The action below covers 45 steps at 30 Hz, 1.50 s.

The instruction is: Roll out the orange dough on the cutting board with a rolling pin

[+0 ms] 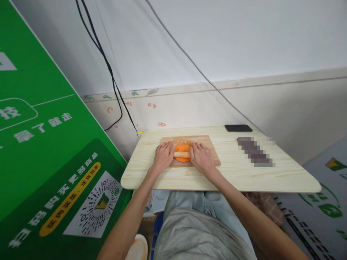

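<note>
A wooden rolling pin (182, 154) lies crosswise over a flat piece of orange dough (182, 148). Beneath both is a wooden cutting board (214, 148), whose far part carries pale smears. My left hand (163, 156) grips the pin's left end, and my right hand (202, 156) is on its right end. The fingers of both hands bend over the pin, so its ends are hidden. Dough shows between my hands, both beyond the pin and on my side of it.
The board rests on a pale wood-grain table (230, 177) against the wall. A black phone (238, 128) lies at the back right, near a blurred-out dark object (256, 152). Left stands a green printed panel (40, 108). Black cables (104, 54) hang down the wall.
</note>
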Motion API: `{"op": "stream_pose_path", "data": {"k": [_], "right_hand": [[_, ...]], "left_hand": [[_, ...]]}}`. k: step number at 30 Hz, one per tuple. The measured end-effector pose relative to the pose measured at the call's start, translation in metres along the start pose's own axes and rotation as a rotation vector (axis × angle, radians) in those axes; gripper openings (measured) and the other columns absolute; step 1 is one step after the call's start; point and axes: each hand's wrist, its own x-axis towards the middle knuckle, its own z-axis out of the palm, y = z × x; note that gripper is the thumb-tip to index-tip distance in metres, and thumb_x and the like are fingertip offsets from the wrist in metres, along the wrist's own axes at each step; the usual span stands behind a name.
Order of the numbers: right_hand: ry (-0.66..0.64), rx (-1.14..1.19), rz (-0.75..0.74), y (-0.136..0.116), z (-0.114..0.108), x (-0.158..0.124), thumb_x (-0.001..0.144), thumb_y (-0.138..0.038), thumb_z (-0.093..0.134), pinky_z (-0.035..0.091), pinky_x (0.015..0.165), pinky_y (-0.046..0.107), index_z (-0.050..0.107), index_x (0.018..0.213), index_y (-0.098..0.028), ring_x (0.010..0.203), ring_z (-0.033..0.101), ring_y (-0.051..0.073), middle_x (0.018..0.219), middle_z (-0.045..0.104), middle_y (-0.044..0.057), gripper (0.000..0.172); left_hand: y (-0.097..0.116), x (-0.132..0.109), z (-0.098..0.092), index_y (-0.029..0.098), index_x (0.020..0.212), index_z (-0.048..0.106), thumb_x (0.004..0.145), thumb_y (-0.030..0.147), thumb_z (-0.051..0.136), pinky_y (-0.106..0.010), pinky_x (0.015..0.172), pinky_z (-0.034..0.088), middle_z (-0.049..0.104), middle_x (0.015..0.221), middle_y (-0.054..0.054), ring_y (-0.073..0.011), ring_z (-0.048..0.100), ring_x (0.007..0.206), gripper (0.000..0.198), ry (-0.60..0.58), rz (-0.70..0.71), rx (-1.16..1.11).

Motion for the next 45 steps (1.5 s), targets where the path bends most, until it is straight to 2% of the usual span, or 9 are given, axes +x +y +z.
{"op": "stream_pose_path", "data": {"k": [6,16,18,23,27,31,35,40,45], "right_hand": [[-0.002,-0.014,0.003,-0.004,-0.003,-0.008,0.113,-0.027,0.027,0.048,0.097,0.039,0.069,0.126,-0.012,0.121,0.064,0.031,0.131,0.073,0.018,0.046],[-0.043,0.008,-0.048,-0.003,-0.012,-0.038,0.113,-0.03,0.029,0.048,0.105,0.043,0.071,0.13,-0.018,0.128,0.063,0.031,0.141,0.071,0.016,0.047],[-0.034,0.041,-0.092,0.001,-0.014,-0.039,0.114,-0.036,0.03,0.045,0.111,0.046,0.07,0.135,-0.019,0.132,0.061,0.031,0.144,0.07,0.015,0.048],[0.018,0.097,-0.333,0.02,-0.016,-0.042,0.109,-0.051,0.051,0.022,0.129,0.061,0.07,0.138,-0.024,0.152,0.044,0.034,0.157,0.06,0.015,0.045],[0.011,0.138,-0.414,0.032,-0.015,-0.041,0.109,-0.041,0.054,0.025,0.129,0.057,0.073,0.13,-0.024,0.143,0.053,0.031,0.143,0.069,0.013,0.033],[0.028,0.152,-0.262,0.038,-0.012,-0.029,0.112,-0.039,0.049,0.045,0.111,0.046,0.068,0.134,-0.021,0.125,0.064,0.029,0.132,0.072,0.014,0.034],[0.006,0.096,-0.017,0.043,-0.01,-0.009,0.113,-0.039,0.046,0.051,0.092,0.04,0.068,0.135,-0.021,0.117,0.066,0.03,0.13,0.071,0.015,0.036],[0.006,0.05,0.045,0.045,-0.004,0.006,0.111,-0.035,0.051,0.049,0.093,0.039,0.068,0.136,-0.022,0.123,0.062,0.03,0.133,0.071,0.014,0.033],[0.074,0.085,0.023,0.044,0.003,0.004,0.11,-0.03,0.051,0.046,0.099,0.043,0.07,0.135,-0.022,0.126,0.059,0.031,0.132,0.073,0.014,0.033]], "left_hand": [[0.003,-0.004,-0.004,0.018,0.138,0.067,0.115,0.038,0.027,-0.045,0.126,0.039,0.071,0.145,-0.014,-0.0271,0.061,0.142,0.051,-0.009,0.024,-0.001],[0.013,-0.046,-0.007,0.016,0.147,0.064,0.115,0.04,0.025,-0.048,0.132,0.031,0.062,0.158,-0.013,-0.0271,0.052,0.152,0.056,0.003,-0.015,-0.069],[0.013,-0.046,-0.01,0.017,0.148,0.064,0.115,0.042,0.025,-0.047,0.132,0.031,0.062,0.158,-0.012,-0.0264,0.052,0.153,0.057,-0.002,-0.041,-0.111],[0.011,-0.037,-0.019,0.02,0.147,0.066,0.115,0.048,0.023,-0.045,0.131,0.036,0.066,0.154,-0.01,-0.0248,0.054,0.151,0.06,-0.017,-0.166,-0.326],[0.002,-0.035,-0.027,0.019,0.133,0.073,0.115,0.051,0.024,-0.038,0.121,0.048,0.077,0.137,-0.01,-0.0234,0.066,0.139,0.061,0.09,-0.307,-0.519],[-0.008,-0.038,-0.034,0.02,0.122,0.077,0.112,0.045,0.04,-0.038,0.11,0.055,0.081,0.125,-0.009,-0.0254,0.074,0.124,0.046,0.225,-0.312,-0.562],[-0.01,-0.04,-0.036,0.021,0.112,0.08,0.107,0.038,0.051,-0.037,0.094,0.06,0.083,0.111,-0.009,-0.0254,0.077,0.105,0.034,0.18,-0.217,-0.478],[0.001,-0.031,-0.027,0.02,0.104,0.081,0.097,0.035,0.069,-0.037,0.09,0.06,0.081,0.103,-0.009,-0.0237,0.075,0.093,0.02,0.035,-0.156,-0.361],[0.012,-0.023,-0.016,0.021,0.098,0.074,0.089,0.03,0.079,-0.035,0.084,0.059,0.078,0.096,-0.005,-0.0213,0.074,0.088,0.013,-0.002,-0.194,-0.407]]}}
